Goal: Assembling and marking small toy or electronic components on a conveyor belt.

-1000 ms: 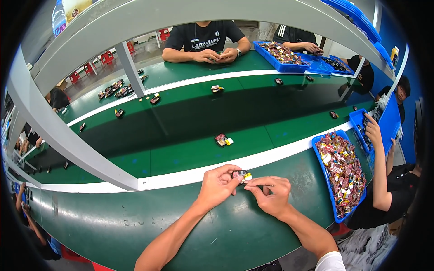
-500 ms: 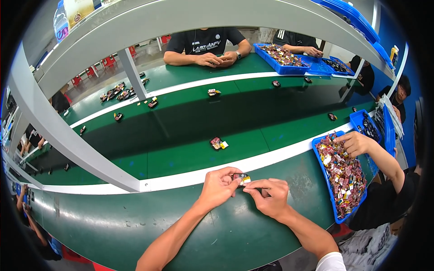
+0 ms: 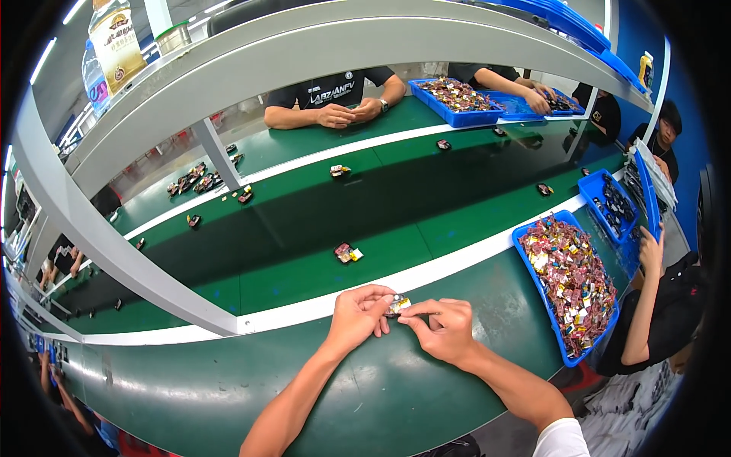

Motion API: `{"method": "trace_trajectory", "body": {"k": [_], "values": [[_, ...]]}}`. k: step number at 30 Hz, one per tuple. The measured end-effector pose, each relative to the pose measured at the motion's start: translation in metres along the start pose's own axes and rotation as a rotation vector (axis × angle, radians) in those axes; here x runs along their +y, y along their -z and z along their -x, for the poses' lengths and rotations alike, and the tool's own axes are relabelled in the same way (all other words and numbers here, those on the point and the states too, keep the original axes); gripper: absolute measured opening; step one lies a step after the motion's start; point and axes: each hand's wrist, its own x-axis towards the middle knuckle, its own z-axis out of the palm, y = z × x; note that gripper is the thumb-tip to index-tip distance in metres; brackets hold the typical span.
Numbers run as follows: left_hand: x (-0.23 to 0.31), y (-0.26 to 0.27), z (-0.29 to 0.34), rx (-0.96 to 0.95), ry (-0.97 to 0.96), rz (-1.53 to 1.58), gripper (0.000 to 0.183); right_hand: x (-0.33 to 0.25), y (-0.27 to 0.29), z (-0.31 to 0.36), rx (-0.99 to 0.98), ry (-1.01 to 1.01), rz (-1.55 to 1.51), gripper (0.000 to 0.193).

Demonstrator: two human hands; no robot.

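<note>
My left hand [image 3: 361, 318] pinches a small black part with a yellow-and-white tab [image 3: 397, 305] between thumb and fingers, above the green worktop [image 3: 251, 373]. From the right, the thumb and forefinger of my right hand [image 3: 445, 326] close on the tab end of the same part. The fingers cover much of it, so its exact kind is hard to tell. Just beyond my hands, a similar black-and-red piece with a pale tab [image 3: 347, 253] lies on the green conveyor belt [image 3: 297, 274].
Right of my hands stands a blue tray [image 3: 569, 361] heaped with small red, white and yellow pieces. Behind it, another blue tray [image 3: 585, 187] holds black parts. A grey frame post [image 3: 145, 251] slants down at the left. Co-workers sit across the belt and to the right.
The view has tilted up slightly. The co-worker at the right has moved a hand from the heaped tray to an upright blue tray. Both my hands remain on the small part.
</note>
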Motion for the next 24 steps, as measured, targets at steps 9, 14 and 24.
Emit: {"method": "trace_trajectory", "body": {"k": [9, 14, 24], "values": [[-0.006, -0.005, 0.000, 0.103, -0.041, -0.091, 0.018, -0.001, -0.002, -0.001, 0.046, 0.023, -0.002, 0.015], [0.007, 0.034, -0.008, 0.356, -0.159, 0.021, 0.015, 0.005, 0.002, -0.004, 0.137, -0.012, -0.031, 0.018], [0.031, 0.160, -0.026, 1.129, -0.234, -1.425, 0.018, 0.008, 0.002, -0.005, 0.138, 0.004, -0.038, 0.017]]}}
